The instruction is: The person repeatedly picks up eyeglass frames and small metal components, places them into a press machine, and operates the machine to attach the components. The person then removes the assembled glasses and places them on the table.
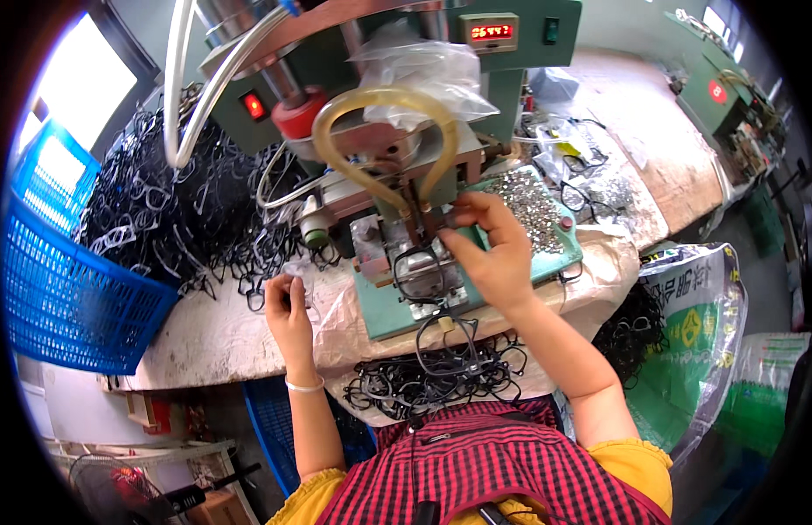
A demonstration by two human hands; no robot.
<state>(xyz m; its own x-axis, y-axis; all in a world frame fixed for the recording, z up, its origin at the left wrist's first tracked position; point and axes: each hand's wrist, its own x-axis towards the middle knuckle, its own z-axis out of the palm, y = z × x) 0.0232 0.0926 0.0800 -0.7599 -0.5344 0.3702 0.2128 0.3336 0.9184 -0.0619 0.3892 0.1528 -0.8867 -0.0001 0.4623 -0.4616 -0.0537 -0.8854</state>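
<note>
A black eyeglass frame (418,273) sits in the metal fixture of the green press (533,79), under its tool head. My right hand (496,254) reaches in from the right, thumb and forefinger bent together at the tool head. Whatever lies between those fingertips is too small to make out. To the left of the fixture, over the paper-covered bench edge, my left hand (289,315) is closed with its fingers curled. Its contents, if any, are hidden. Another black frame (449,346) hangs at the front of the fixture's green base (384,328).
Heaped black frames (187,192) fill the bench's left side by a blue basket (82,289). More frames (397,385) lie before me. Small metal parts (524,206) cover a green tray at right. A looped yellowish hose (323,131) arches above. A green-white sack (690,341) stands right.
</note>
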